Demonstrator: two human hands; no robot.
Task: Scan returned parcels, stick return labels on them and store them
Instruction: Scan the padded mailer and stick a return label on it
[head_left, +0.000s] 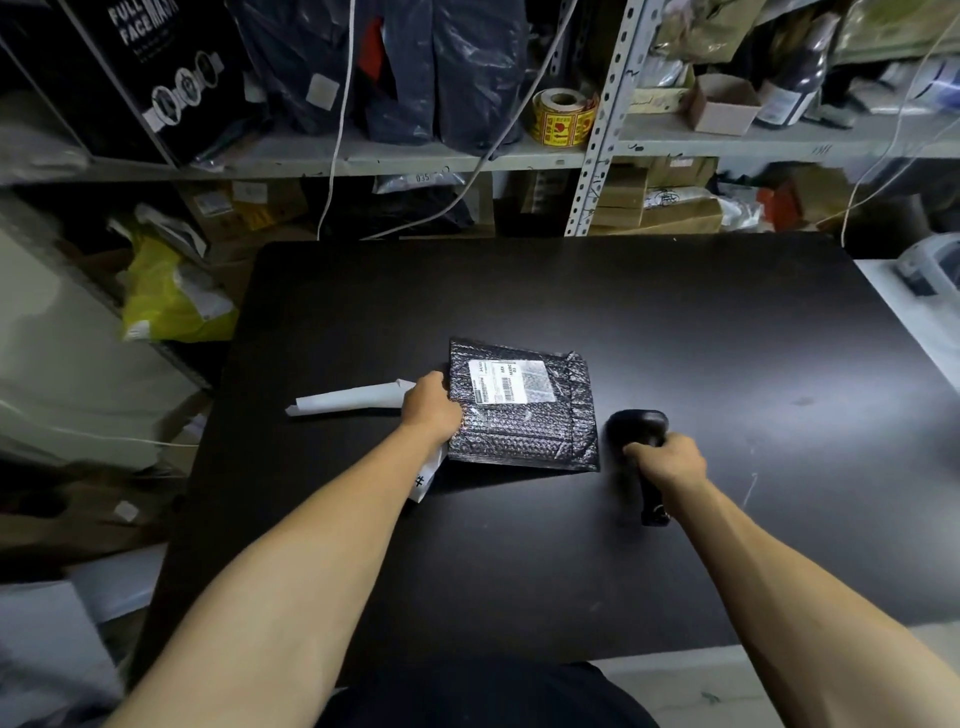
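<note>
Nearest the camera, two bare forearms reach out over the black matte counter (675, 312). The right hand (667, 462) has its fingers clenched round the grip of a black handheld barcode scanner (641, 441), whose head points away from the body and slightly left, just beside the parcel's right edge. The left hand (431, 408) lies on the left edge of the black bubble-wrap mailer parcel (524, 410), fingers curled over that edge and grasping it, so the parcel stays flat on the counter between the two hands. A white slip of paper with a printed mark (427, 475) shows under the left wrist; what it is cannot be told.

The relation that matters is this: the white shipping label with its barcode (509, 382) sits on the far half of the parcel, up and to the left of the scanner head. The scanner's head lies short of it and to its right, so the right hand, clearly the nearer to that job, probably needs to swing the head leftward and forward to face the barcode.

Beyond the left hand a white rolled strip of paper (353, 397) lies on the counter, running left to right. Farther off, grey metal shelving (602, 130) carries a yellow roll of warning stickers (563, 117).
</note>
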